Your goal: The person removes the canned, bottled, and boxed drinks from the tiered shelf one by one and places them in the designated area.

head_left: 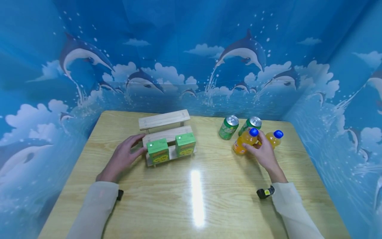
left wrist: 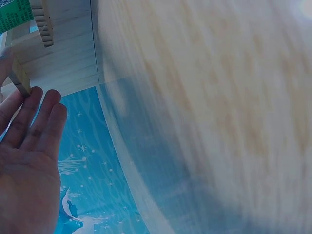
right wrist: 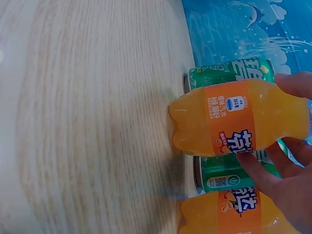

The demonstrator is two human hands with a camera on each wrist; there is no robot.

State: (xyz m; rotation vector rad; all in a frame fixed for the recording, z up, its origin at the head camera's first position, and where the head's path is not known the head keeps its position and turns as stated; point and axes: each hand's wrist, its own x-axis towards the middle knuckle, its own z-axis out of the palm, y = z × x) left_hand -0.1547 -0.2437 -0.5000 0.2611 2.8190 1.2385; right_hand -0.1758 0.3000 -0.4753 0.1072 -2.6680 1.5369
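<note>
In the head view my left hand (head_left: 125, 154) is at the left end of a stepped wooden rack (head_left: 167, 134). The left wrist view shows its thumb and fingertips on either side of the end of a wooden step (left wrist: 20, 78). Two green juice boxes (head_left: 158, 152) (head_left: 185, 145) stand on the rack's lowest step. My right hand (head_left: 264, 151) grips an orange soda bottle (right wrist: 229, 117) with a blue cap, thumb on one side and fingers on the other. A second orange soda bottle (head_left: 273, 138) stands just right of that hand.
Two green soda cans (head_left: 228, 127) (head_left: 252, 124) stand behind the gripped bottle, near the back edge of the wooden table (head_left: 167, 199). Blue dolphin-print sheeting (head_left: 179, 49) rises behind the table and along both sides.
</note>
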